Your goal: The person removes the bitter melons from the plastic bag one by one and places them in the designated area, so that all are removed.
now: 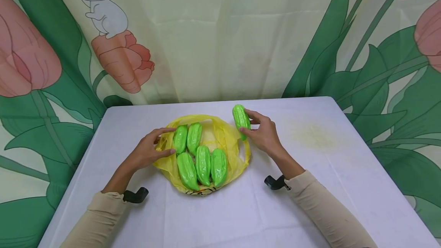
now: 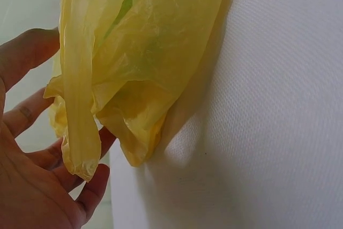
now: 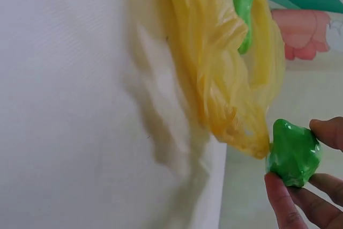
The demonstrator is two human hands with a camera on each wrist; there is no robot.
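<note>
White cloth [image 1: 310, 209] spreads below. Left of middle, the left hand [image 1: 146, 152] touches the yellow bag [image 1: 225, 135] with loose fingers; five green vegetables [image 1: 203, 165] lie inside. Upper middle, the right hand [image 1: 263, 135] pinches one more vegetable [image 1: 240, 118], which could slip, being shiny.

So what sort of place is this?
Probably a staged indoor tabletop setup, perhaps for filming: a white-clothed table stands before a creased backdrop printed with large tulips and a cartoon animal.

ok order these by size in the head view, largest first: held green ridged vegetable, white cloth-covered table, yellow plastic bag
1. White cloth-covered table
2. Yellow plastic bag
3. Held green ridged vegetable
</note>
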